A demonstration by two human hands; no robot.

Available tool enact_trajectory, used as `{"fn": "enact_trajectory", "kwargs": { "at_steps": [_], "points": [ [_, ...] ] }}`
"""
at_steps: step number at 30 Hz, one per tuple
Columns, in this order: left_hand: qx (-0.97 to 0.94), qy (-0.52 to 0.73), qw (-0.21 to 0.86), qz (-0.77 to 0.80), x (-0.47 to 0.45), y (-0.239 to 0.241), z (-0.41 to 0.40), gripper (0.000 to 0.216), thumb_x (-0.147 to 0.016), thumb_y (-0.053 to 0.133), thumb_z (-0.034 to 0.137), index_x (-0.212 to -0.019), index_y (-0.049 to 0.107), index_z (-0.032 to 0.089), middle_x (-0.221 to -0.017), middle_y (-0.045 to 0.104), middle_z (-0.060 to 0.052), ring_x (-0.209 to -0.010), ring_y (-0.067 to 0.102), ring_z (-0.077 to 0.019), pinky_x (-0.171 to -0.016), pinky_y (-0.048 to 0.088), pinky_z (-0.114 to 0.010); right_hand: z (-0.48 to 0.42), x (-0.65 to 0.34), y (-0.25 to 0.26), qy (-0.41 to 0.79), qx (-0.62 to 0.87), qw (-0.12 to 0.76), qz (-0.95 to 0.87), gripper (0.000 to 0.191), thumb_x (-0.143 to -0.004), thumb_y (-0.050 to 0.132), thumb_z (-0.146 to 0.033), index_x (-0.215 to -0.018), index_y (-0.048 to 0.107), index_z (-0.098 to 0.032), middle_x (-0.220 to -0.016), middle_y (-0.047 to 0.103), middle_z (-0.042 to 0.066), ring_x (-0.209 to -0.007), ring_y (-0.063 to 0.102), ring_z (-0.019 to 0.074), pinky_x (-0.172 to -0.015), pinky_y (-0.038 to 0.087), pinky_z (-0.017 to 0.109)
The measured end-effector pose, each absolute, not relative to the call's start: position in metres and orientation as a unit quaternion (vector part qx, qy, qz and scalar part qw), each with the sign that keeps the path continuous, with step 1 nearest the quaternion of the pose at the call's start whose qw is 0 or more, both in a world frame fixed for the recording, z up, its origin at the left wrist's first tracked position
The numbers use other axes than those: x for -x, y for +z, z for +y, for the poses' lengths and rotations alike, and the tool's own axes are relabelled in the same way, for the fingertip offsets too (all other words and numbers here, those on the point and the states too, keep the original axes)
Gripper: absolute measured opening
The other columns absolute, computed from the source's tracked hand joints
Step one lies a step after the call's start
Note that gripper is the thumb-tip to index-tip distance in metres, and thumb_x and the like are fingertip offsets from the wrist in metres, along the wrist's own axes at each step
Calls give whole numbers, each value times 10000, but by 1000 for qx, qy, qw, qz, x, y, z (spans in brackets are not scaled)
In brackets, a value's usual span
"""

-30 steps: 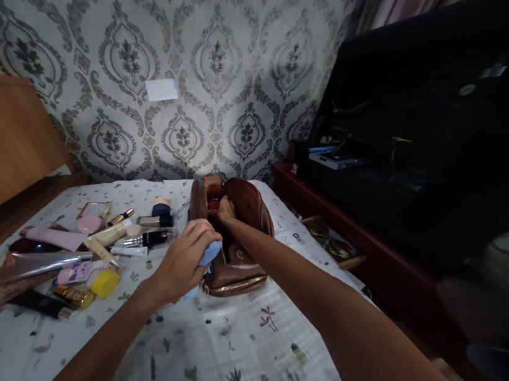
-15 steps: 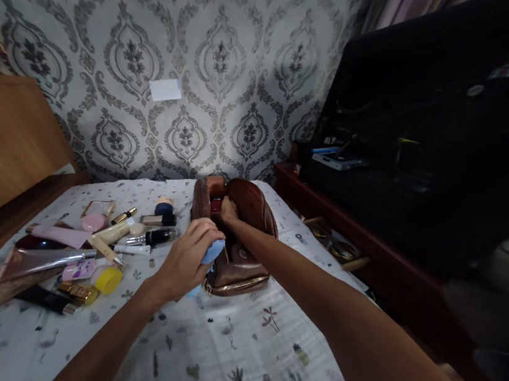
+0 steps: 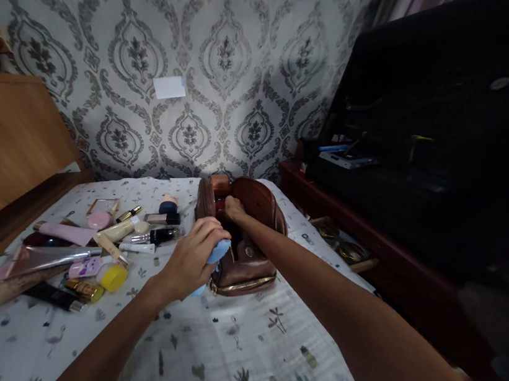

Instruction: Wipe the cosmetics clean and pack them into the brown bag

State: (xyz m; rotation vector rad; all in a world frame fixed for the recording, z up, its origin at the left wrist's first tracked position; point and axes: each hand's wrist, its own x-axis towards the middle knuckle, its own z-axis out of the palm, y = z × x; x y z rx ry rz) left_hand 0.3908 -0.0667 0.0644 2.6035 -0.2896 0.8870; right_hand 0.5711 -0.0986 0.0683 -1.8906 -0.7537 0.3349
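Note:
A brown leather bag (image 3: pixel 246 271) with a gold zip lies unzipped on the patterned sheet. My left hand (image 3: pixel 196 255) is closed around a light blue cloth (image 3: pixel 219 251) at the bag's near left side. My right hand (image 3: pixel 234 208) reaches inside the bag, next to something dark red (image 3: pixel 220 203); its fingertips are hidden, so I cannot see what they touch. Left of the bag lie many cosmetics, among them a pink tube (image 3: pixel 66 232), a yellow-capped bottle (image 3: pixel 114 277), a black tube (image 3: pixel 55 296) and a small dark blue jar (image 3: pixel 169 205).
The white printed sheet (image 3: pixel 232 362) covers the surface under everything. A wooden board (image 3: pixel 11 146) stands at the left. To the right are a dark screen (image 3: pixel 433 114) and an open drawer (image 3: pixel 364 265) with round items. Patterned wallpaper (image 3: pixel 225 55) rises behind.
The whole view has shifted slightly, so things sit a little further right. Both hands keep nearly the same place at the bag, the left still with the blue cloth.

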Motion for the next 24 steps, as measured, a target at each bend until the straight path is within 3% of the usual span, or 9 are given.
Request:
{"fn": "enact_trajectory", "kwargs": {
  "at_steps": [6,16,24],
  "points": [
    [-922,320,190,-107,-391,65,-66,352,-830,441,41,-1138,543,179,-1143,565,-113,-1204,467,-259,-1036,434,-447,-88,-585,61,162,834,443,-286,347,-917,652,-344,-1212,611,-166,-1233,614,66,-1095,621,268,-897,535,399],
    [-914,339,190,-117,-393,65,-68,367,-820,432,19,-1130,538,182,-1153,585,-104,-1263,460,-248,-1089,428,-449,-74,-592,55,184,906,249,-290,355,-926,642,-332,-1242,589,-179,-1247,607,87,-1097,622,240,-892,544,424],
    [-907,354,196,-112,-396,59,-66,421,-771,437,16,-1139,522,203,-1155,576,-94,-1258,478,-260,-1073,453,-475,-74,-593,46,149,918,230,-287,334,-940,620,-341,-1234,594,-183,-1241,611,88,-1072,629,227,-883,548,418]
  ]
}}
